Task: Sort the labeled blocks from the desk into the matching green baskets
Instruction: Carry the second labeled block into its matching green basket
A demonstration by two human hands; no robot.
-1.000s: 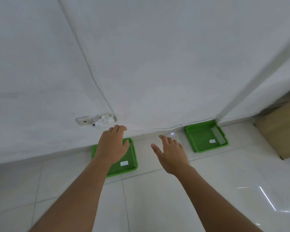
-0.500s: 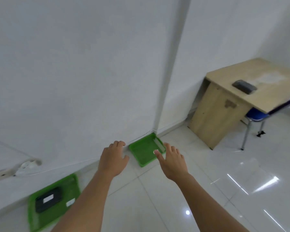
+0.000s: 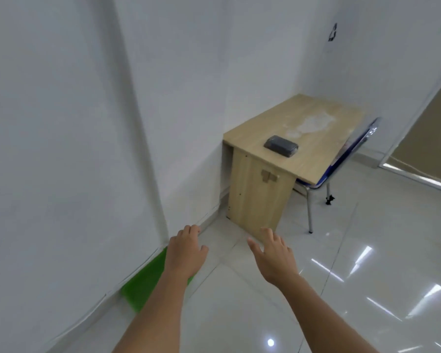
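A dark grey block (image 3: 281, 146) lies on the wooden desk (image 3: 316, 138) in the room's corner, ahead and to the right. One green basket (image 3: 143, 286) sits on the floor against the left wall, blurred and partly behind my left arm. My left hand (image 3: 186, 250) is held out over the floor with fingers loosely apart and nothing in it. My right hand (image 3: 274, 256) is also held out, fingers spread, holding nothing. Both hands are well short of the desk.
A blue chair (image 3: 346, 159) with metal legs is tucked under the desk's right side. A white wall column (image 3: 138, 123) juts out on the left. The glossy tiled floor (image 3: 367, 276) stretches to the right, toward a doorway (image 3: 430, 138).
The view has swung right from the two baskets by the wall toward the desk, which is now closer. The basket holding a black block has left the view. Both hands stay empty.
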